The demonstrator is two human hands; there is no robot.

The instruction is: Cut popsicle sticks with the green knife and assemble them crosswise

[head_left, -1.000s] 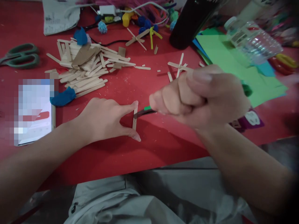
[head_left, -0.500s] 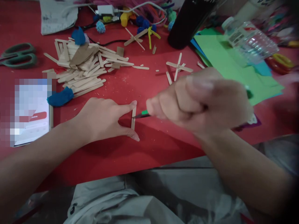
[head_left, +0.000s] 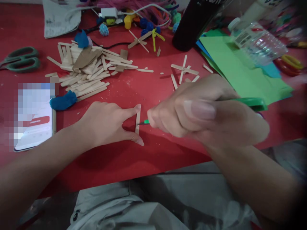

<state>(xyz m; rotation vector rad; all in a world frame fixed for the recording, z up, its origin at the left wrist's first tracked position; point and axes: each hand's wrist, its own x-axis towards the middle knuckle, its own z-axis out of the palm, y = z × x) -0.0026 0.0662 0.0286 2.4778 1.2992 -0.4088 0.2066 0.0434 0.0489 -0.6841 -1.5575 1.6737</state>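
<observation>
A short wooden craft stick (head_left: 137,118) lies on the red table, with a dark mark near its middle. My left hand (head_left: 105,123) pins it down, the index fingertip at the far end and the thumb at the near end. My right hand (head_left: 192,111) is a fist around what looks like a green craft knife (head_left: 254,103). Its narrow dark tip touches the middle of the stick, and its green back end sticks out behind the thumb. Most of its body is hidden in my fingers.
A pile of craft sticks (head_left: 88,68) lies beyond my left hand, with green-handled scissors (head_left: 22,59) and a phone (head_left: 35,116) to its left. Crossed sticks (head_left: 183,69), a black bottle (head_left: 192,28), green paper (head_left: 230,60) and a clear plastic bottle (head_left: 261,41) are farther back.
My right hand has rolled and lowered slightly, bringing the knife's green back end into view. The tip stays on the stick. My left hand keeps its hold.
</observation>
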